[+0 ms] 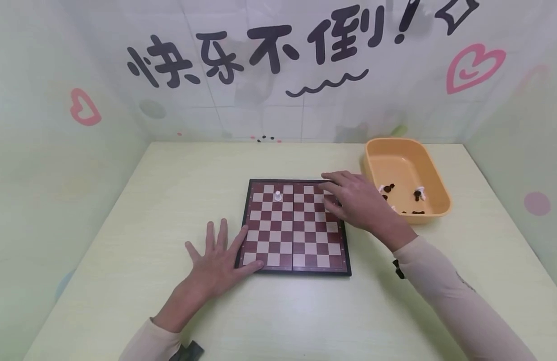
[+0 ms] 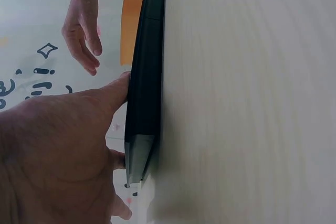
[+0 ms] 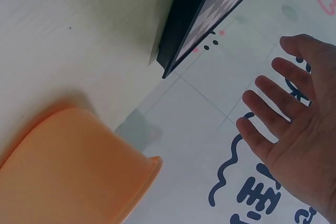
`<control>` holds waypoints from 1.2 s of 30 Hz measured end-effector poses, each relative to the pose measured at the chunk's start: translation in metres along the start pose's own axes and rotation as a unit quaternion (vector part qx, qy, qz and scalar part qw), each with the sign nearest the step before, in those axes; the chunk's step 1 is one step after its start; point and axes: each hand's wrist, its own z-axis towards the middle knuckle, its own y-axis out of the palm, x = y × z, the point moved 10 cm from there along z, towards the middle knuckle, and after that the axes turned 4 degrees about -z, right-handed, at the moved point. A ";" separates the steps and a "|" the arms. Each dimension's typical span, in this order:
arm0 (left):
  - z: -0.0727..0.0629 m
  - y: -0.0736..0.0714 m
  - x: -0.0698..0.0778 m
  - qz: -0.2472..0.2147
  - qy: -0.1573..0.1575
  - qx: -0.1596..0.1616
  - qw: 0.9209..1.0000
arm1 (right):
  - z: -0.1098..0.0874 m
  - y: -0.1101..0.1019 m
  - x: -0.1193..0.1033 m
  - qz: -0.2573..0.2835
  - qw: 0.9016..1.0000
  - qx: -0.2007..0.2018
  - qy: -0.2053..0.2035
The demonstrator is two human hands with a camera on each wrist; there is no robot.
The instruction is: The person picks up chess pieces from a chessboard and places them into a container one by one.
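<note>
A chessboard point(image 1: 293, 225) with dark red and pale squares lies flat on the table, a seam down its middle. One small white chess piece point(image 1: 277, 196) stands upright near its far edge, left of the seam. My left hand point(image 1: 213, 268) is at the near left corner, fingers spread, thumb resting on the board's near edge and forefinger at its left side. In the left wrist view the thumb touches the board's dark rim point(image 2: 144, 77). Above the far right part of the board hovers my right hand point(image 1: 357, 200), its fingers loosely bent and holding nothing.
An orange-yellow plastic bin point(image 1: 404, 150) stands behind and right of the board, close to my right forearm. Several dark and white chess pieces point(image 1: 419, 193) lie inside it. Printed white sheets point(image 1: 260, 120) wall the pale table point(image 1: 192, 170) at the back and both sides.
</note>
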 end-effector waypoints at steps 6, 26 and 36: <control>-0.001 0.000 0.000 0.003 -0.004 -0.003 1.000 | 0.007 0.005 -0.005 0.013 1.000 -0.013 -0.003; -0.002 -0.003 0.001 0.008 -0.006 -0.003 1.000 | 0.024 0.020 -0.020 0.005 0.999 -0.037 -0.013; 0.000 0.000 -0.001 0.009 -0.003 -0.001 1.000 | 0.037 0.024 -0.022 0.006 0.998 -0.057 0.006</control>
